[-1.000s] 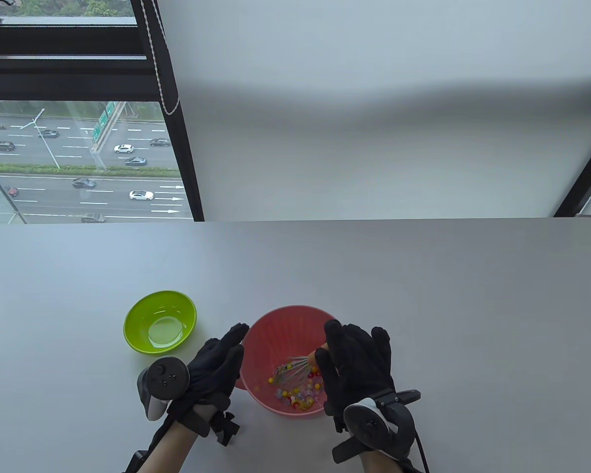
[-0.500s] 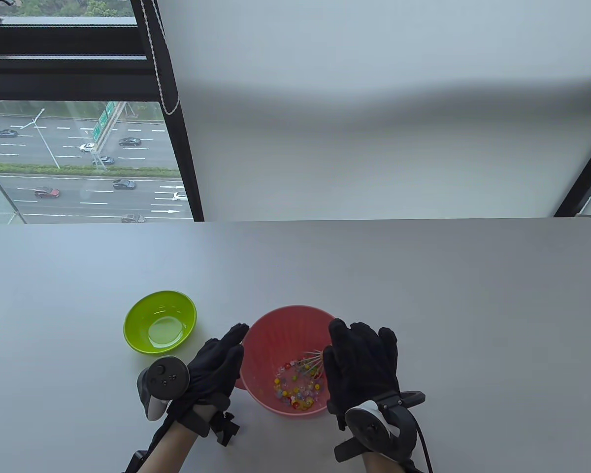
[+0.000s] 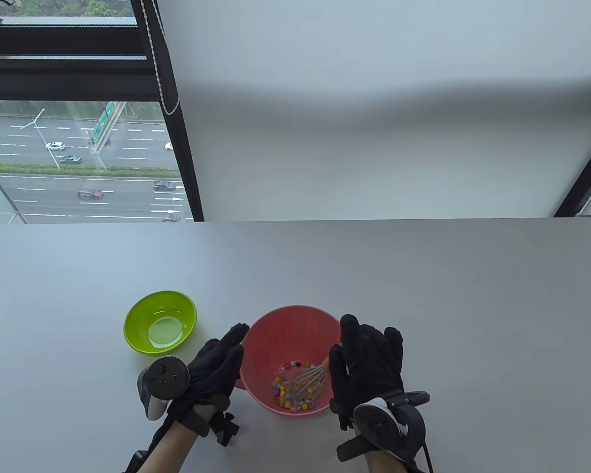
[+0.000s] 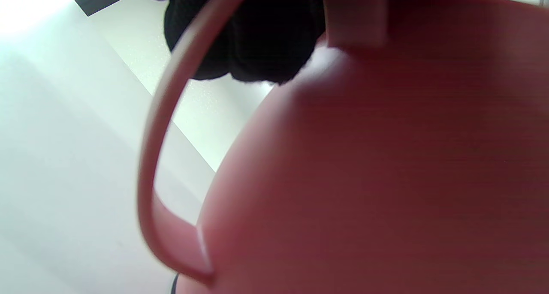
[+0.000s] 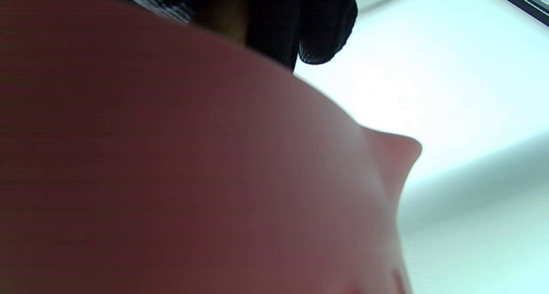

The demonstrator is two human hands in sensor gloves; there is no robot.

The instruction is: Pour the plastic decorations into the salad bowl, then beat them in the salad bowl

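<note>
Since the plastic decorations (image 3: 293,389) already lie in the salad bowl (image 3: 285,325) and the green bowl (image 3: 160,321) looks emptied, pouring seems done; beating is underway. Table view: right hand (image 3: 369,359) grips the whisk (image 3: 309,378), wires in the beads; left hand (image 3: 216,362) braces the bowl's wall with straight fingers. Left wrist view: bowl's outer wall and handle loop (image 4: 150,165), close. Right wrist view: bowl wall, fingers (image 5: 326,24) above.

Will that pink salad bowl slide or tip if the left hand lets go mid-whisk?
Probably slides: the pink salad bowl looks like thin plastic on a smooth table. Tipping seems less likely; only small beads weigh it down.
</note>
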